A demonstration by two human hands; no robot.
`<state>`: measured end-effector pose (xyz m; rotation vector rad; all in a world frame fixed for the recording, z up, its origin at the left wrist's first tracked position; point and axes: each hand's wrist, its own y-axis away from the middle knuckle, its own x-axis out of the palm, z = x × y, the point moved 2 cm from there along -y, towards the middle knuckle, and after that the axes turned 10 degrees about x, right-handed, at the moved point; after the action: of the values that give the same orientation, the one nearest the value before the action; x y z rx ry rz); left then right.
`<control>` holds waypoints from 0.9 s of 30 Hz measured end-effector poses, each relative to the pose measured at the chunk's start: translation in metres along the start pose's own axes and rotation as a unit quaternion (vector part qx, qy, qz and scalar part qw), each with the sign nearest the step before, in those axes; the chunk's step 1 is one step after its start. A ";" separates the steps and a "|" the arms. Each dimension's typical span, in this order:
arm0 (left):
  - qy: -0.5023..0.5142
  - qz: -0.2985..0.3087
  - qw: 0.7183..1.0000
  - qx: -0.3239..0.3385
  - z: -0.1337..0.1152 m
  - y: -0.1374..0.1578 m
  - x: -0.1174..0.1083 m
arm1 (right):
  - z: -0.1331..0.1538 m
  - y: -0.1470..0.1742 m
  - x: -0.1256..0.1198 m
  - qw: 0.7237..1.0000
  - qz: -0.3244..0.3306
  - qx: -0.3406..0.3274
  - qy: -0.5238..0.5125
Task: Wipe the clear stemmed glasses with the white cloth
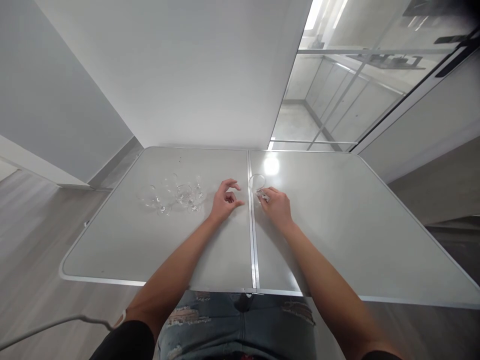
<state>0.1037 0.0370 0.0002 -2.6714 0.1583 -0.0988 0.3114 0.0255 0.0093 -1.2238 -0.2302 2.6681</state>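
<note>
My right hand [277,206] has its fingers closed round the lower part of a clear stemmed glass [257,182], just right of the table's middle seam. The round rim of this glass shows beyond my fingertips, while part of its stem is hidden by them. Left of the seam, my left hand [224,201] holds nothing; its fingers are curved and apart, facing the glass. Several more clear stemmed glasses [184,194] are grouped on the left half of the table, and their see-through outlines overlap.
The pale folding table [337,235] has a metal edge and a metal seam [252,225] down its middle. A white wall [180,75] rises behind it. At the back right stands a glass-paned partition [318,100]. A cable [56,322] runs near my left elbow.
</note>
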 end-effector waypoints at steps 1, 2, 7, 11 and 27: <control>-0.016 -0.032 0.999 -0.003 0.001 -0.001 -0.002 | -0.006 -0.004 -0.001 0.999 -0.009 0.021 -0.027; -0.035 -0.055 0.998 -0.008 0.001 -0.001 -0.004 | -0.011 -0.008 -0.002 0.997 -0.018 0.045 -0.053; -0.115 -0.052 0.992 0.000 -0.003 0.000 -0.002 | -0.032 -0.021 -0.003 0.986 -0.045 0.138 -0.084; -0.160 -0.018 0.985 0.059 -0.011 0.004 -0.002 | -0.032 -0.021 -0.002 0.983 -0.043 0.166 -0.070; -0.332 -0.135 0.895 0.264 -0.067 0.035 -0.024 | -0.032 -0.023 0.005 0.982 -0.037 0.185 0.027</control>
<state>0.0705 -0.0204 0.0434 -2.0242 -0.4038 0.5973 0.3351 0.0504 -0.0099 -1.1385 0.2178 2.4621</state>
